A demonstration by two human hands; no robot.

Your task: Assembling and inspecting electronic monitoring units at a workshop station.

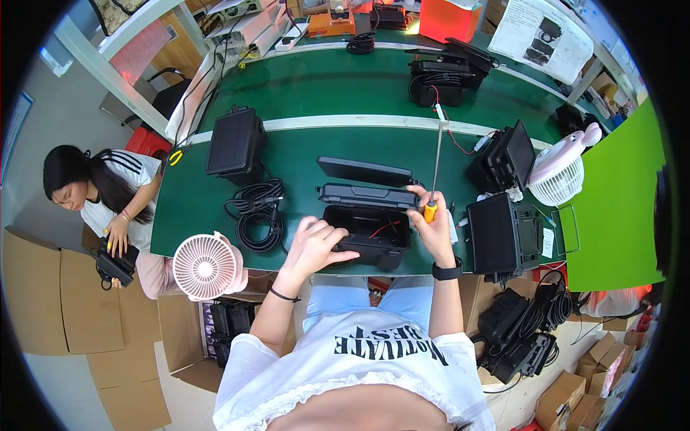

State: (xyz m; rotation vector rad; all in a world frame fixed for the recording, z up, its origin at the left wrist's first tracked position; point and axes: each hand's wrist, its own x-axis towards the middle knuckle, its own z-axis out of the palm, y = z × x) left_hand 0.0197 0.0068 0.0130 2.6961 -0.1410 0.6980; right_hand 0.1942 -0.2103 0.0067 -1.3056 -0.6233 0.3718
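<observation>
A black plastic case [370, 241] stands at the near edge of the green table with its hinged lid [368, 195] raised. A thin red wire shows inside. My left hand [316, 246] grips the case's near left rim, its thumb along the front edge. In my right hand [433, 228] is a screwdriver [431, 210] with a yellow-orange handle, its long shaft pointing up and away. The fingers of that hand also touch the right end of the raised lid. Just behind the lid is a flat black panel [366, 171].
Coiled black cable [260, 215] and a closed black case [236, 146] are at left, near a pink fan [208, 266]. More black cases [496, 237] and another fan [559, 179] stand at right. A seated person [108, 194] holds a black case at far left. Cartons flank my legs.
</observation>
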